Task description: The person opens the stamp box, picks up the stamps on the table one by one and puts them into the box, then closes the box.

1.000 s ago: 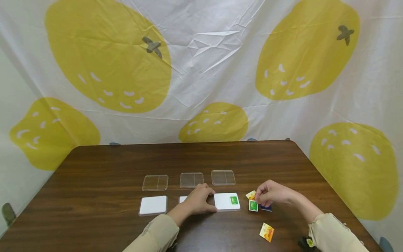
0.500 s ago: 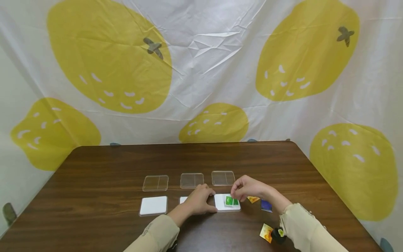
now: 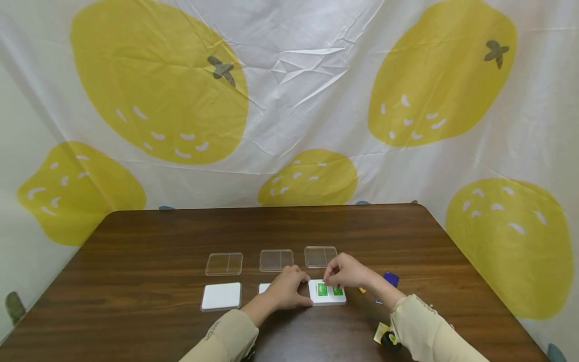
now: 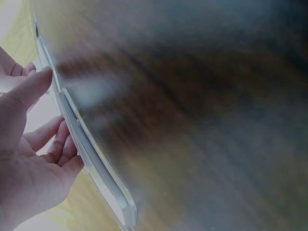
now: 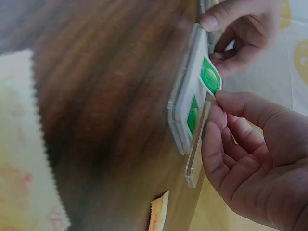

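My left hand (image 3: 288,287) holds the left end of the rightmost clear case with a white insert (image 3: 327,299), thumb at the near corner, fingers at the far one. My right hand (image 3: 347,270) is over that case. Its thumb and fingertips pinch a corner of a green postage stamp (image 5: 210,76), which is tilted over the insert in the right wrist view. A second green stamp (image 5: 193,114) lies on the insert's right part. Left of this case, another white-filled case (image 3: 264,287) is mostly hidden behind my left hand.
A third white-filled case (image 3: 221,295) lies farther left. Behind the cases are clear lids (image 3: 223,264) in a row. Right of my hands lie a blue-violet stamp (image 3: 391,278) and an orange stamp (image 5: 159,211). A yellow-orange stamp (image 3: 381,332) is partly covered by my right wrist.
My right hand has come left from the loose stamps with a green stamp and is now over the rightmost case, the stamp shifted to its left part. My left hand stays put.
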Demonstrator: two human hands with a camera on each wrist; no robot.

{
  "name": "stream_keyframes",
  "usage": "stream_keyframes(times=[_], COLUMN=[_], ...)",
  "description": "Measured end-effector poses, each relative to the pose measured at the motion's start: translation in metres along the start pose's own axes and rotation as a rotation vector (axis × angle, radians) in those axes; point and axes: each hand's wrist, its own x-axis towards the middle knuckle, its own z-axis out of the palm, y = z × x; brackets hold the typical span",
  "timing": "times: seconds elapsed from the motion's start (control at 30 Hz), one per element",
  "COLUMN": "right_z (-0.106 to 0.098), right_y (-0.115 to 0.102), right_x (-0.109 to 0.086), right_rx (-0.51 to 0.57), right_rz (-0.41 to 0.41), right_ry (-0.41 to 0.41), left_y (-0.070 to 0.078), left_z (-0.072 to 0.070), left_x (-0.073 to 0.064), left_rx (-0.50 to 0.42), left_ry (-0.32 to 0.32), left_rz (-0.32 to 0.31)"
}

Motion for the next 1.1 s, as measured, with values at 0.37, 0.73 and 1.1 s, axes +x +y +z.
stream_keyframes(times=[0.37,0.73,1.1], right_z=[0.012,0.023,0.027], right_y=[0.004,0.001,-0.005], right_x=[0.001,-0.001,-0.003], right_rx=[-0.137,-0.288,-0.309], right_rz=[-0.075,-0.117,-0.177], right_ry=[0.113,0.245,0.284], left_y=[0.001,0.001,-0.004], left_z=[0.000,-0.001,-0.002], left_x=[0.000,0.001,0.001], left_rx=[0.012,0.012,-0.033], left_ry=[0.000,-0.008,-0.036], left_rz=[-0.003,-0.017,0.017])
